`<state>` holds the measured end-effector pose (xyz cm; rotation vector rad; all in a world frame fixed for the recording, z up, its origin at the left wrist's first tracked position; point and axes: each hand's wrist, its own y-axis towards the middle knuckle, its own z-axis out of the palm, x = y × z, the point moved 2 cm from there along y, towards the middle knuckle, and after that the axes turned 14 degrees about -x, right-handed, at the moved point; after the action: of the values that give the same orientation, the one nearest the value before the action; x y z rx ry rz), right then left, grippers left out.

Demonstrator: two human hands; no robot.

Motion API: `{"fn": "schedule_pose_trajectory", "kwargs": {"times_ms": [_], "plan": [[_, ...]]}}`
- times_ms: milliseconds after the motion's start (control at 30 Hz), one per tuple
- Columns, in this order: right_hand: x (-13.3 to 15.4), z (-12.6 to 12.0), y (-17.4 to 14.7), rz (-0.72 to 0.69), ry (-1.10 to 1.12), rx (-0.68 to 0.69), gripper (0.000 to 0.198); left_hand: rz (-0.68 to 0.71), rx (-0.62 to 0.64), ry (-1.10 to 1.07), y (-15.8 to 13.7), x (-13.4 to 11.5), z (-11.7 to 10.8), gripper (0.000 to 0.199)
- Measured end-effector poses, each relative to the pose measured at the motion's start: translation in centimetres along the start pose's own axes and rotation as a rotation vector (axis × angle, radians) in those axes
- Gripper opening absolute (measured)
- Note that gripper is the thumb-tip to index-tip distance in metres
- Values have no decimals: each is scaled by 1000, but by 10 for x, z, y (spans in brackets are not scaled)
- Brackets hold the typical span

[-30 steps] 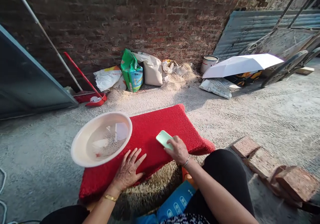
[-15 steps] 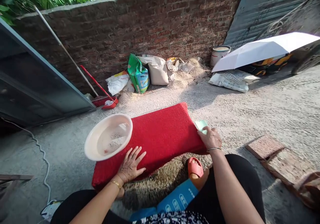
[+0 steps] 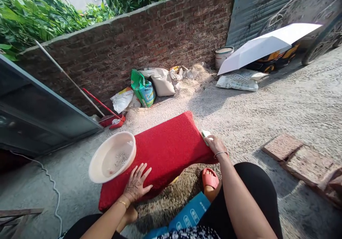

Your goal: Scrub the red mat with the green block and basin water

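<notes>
A bench-like block covered in red cloth (image 3: 165, 139) stands in front of my knees. My left hand (image 3: 136, 186) lies flat on its near left part, fingers spread, holding nothing. At the right end of the cloth, my right hand (image 3: 216, 145) is closed around a small pale green and white block (image 3: 205, 134), its kind partly hidden by the fingers. A pale plastic basin (image 3: 93, 166) rests on the red cloth's left end, just beyond my left hand. Water with some whitish suds shows inside it.
Several sacks (image 3: 161, 82) and gravel lie along the brick wall (image 3: 160, 36). A red dustpan (image 3: 117, 122) sits left of them. Bricks (image 3: 283, 147) lie on the ground to the right. A white umbrella (image 3: 269, 48) covers something at the back right.
My right hand has tilted the pale green block more edge-on at the cloth's right edge. My left hand stays flat on the cloth. The camera view has tipped up slightly.
</notes>
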<state>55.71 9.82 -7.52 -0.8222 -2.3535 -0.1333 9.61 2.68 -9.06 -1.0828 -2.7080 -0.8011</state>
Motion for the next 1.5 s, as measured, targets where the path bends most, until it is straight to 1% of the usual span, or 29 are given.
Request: {"fn": "schedule_pose_trajectory", "kwargs": {"times_ms": [67, 100, 133, 200, 267, 300, 400, 467, 500, 533, 600, 667, 767, 867, 933, 1000, 1067, 1100, 1167, 1267, 1333, 1500], "plan": [[-9, -8, 3, 71, -71, -79, 46, -3, 2, 0, 0, 0, 0, 68], [-9, -11, 2, 74, -77, -137, 47, -6, 6, -1, 0, 0, 0, 68], [-7, -13, 0, 48, -55, -190, 47, -9, 10, -2, 1, -1, 0, 68], [8, -11, -11, -77, 40, -252, 43, -14, 20, -5, 0, -1, 0, 68], [32, -1, -35, -263, 119, -268, 39, -20, 33, -3, -1, -1, 1, 68], [46, 6, -53, -381, 142, -254, 37, -19, 39, 0, -1, -1, 2, 69], [81, 34, -118, -798, 156, -115, 33, -13, 49, 17, -4, 0, 4, 70], [92, 52, -158, -1031, 122, -5, 35, -7, 48, 20, -5, 1, 5, 71], [94, 58, -172, -1105, 96, 41, 36, -8, 48, 19, -5, 1, 5, 71], [94, 63, -181, -1149, 68, 75, 36, -11, 49, 16, -4, 1, 4, 71], [88, 65, -183, -1149, 16, 107, 34, -15, 56, 6, -3, 0, 3, 71], [76, 58, -166, -1063, -37, 95, 32, -26, 65, -3, -1, -1, 1, 70], [52, 33, -124, -851, -141, 14, 34, -41, 67, -16, 1, -3, 0, 69], [23, -1, -84, -566, -257, -91, 39, -48, 58, -28, 2, -4, -1, 68], [5, -21, -65, -405, -314, -148, 43, -55, 59, -33, 2, -4, 0, 69], [-9, -35, -52, -305, -357, -198, 47, -60, 69, -33, 2, -4, 0, 70], [-16, -41, -44, -258, -371, -239, 51, -63, 83, -33, 2, -5, -1, 70], [-18, -41, -42, -255, -357, -251, 53, -67, 89, -34, 2, -5, -1, 70], [-14, -35, -43, -296, -268, -244, 54, -77, 97, -37, 3, -6, -1, 70], [6, -16, -55, -428, -72, -166, 53, -87, 104, -50, 3, -6, -1, 71], [26, 0, -70, -555, -15, -117, 52, -94, 112, -63, 2, -6, 0, 71], [81, 35, -124, -926, -56, 19, 40, -96, 128, -70, 0, -5, 2, 72]]}}
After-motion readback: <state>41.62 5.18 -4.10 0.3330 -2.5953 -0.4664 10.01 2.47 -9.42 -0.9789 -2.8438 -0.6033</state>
